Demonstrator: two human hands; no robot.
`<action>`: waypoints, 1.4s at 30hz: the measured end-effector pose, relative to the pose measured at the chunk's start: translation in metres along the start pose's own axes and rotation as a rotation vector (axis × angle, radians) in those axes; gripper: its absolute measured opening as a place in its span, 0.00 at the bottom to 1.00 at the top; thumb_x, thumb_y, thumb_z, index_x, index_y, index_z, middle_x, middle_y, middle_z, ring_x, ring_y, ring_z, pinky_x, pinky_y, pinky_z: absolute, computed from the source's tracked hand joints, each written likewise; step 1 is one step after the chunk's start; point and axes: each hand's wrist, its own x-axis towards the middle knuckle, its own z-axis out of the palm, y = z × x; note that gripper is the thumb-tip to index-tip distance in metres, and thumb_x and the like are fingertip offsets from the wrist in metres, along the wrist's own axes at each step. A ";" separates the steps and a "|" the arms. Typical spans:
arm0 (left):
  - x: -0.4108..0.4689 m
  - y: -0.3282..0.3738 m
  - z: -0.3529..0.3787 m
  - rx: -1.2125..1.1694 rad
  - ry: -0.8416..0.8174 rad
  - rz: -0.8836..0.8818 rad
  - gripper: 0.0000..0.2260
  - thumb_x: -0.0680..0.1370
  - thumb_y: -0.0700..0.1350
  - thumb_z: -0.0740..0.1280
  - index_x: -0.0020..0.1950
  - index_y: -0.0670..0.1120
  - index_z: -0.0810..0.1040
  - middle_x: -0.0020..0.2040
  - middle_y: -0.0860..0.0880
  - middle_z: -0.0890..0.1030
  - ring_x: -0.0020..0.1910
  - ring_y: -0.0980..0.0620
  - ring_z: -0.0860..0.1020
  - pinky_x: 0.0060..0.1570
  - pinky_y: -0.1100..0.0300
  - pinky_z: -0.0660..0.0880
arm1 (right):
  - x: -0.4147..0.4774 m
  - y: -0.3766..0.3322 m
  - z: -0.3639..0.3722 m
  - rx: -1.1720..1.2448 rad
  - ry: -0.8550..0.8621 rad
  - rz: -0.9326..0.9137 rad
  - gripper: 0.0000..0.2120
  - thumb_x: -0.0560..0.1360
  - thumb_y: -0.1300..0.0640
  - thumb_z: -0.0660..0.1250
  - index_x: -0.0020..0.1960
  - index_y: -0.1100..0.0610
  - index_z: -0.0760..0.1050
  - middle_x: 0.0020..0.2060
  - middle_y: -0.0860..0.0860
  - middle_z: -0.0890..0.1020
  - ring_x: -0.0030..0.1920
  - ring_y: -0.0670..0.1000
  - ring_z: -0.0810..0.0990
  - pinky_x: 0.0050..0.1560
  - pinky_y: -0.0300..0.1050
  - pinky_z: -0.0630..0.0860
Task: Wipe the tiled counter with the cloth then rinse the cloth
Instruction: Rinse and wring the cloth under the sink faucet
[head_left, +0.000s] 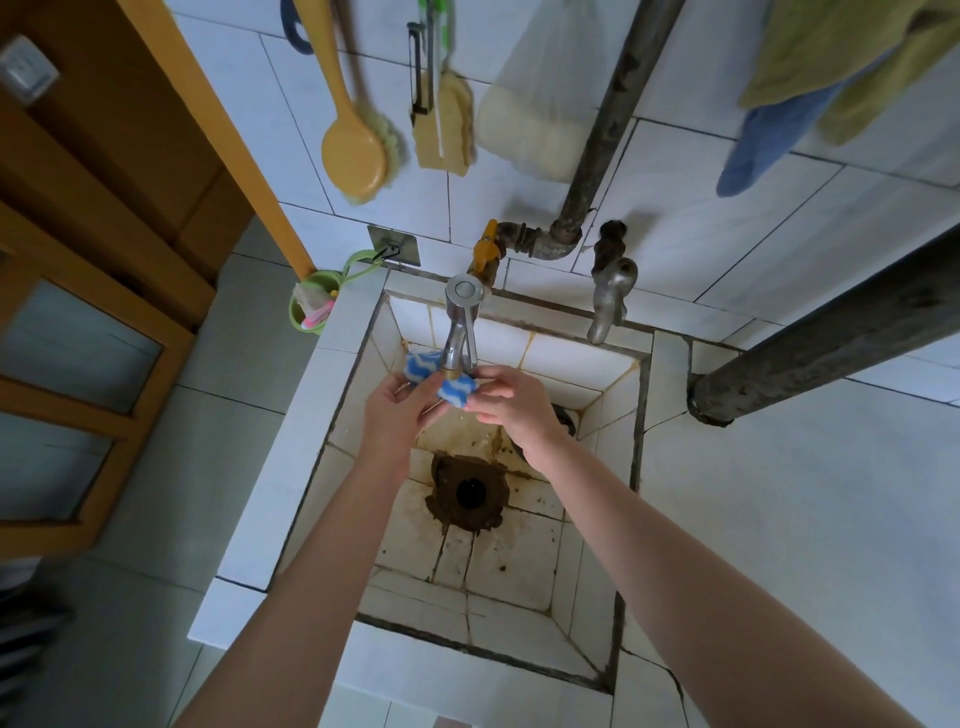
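A small blue cloth with white wavy stripes (457, 389) is bunched up right under the spout of the chrome tap (460, 332), over the tiled sink basin (519, 582). My left hand (397, 415) grips its left part and my right hand (511, 400) pinches its right end, both held above the basin. Whether water runs from the tap I cannot tell. The white tiled counter (810, 509) lies to the right of the sink.
The stained drain hole (470, 493) sits in the basin floor. A second old tap (610, 299) and rusty pipes (597, 156) stand behind. Brushes (353, 156), a sponge and towels (831, 67) hang on the wall. A green cup (311, 306) hangs at the sink's left corner. A thick dark pipe (831, 338) crosses the counter.
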 end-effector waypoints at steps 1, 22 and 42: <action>0.000 0.000 -0.002 -0.004 0.001 0.000 0.14 0.76 0.37 0.66 0.61 0.38 0.74 0.56 0.42 0.81 0.54 0.46 0.81 0.53 0.57 0.78 | 0.000 0.000 0.001 -0.002 -0.011 0.018 0.13 0.70 0.68 0.70 0.53 0.58 0.76 0.45 0.49 0.81 0.46 0.51 0.82 0.43 0.39 0.80; -0.004 0.000 -0.023 0.223 -0.018 0.097 0.12 0.80 0.38 0.59 0.63 0.42 0.71 0.56 0.44 0.79 0.51 0.51 0.80 0.41 0.68 0.78 | -0.004 -0.007 0.009 0.148 -0.144 0.038 0.06 0.73 0.67 0.68 0.49 0.62 0.77 0.48 0.54 0.81 0.47 0.51 0.82 0.47 0.42 0.81; 0.000 0.000 -0.011 0.106 -0.050 0.083 0.09 0.80 0.38 0.59 0.60 0.44 0.71 0.56 0.43 0.80 0.51 0.49 0.81 0.48 0.61 0.79 | -0.007 -0.007 0.004 0.096 0.032 -0.041 0.07 0.72 0.70 0.68 0.47 0.61 0.77 0.42 0.52 0.81 0.42 0.50 0.82 0.43 0.40 0.82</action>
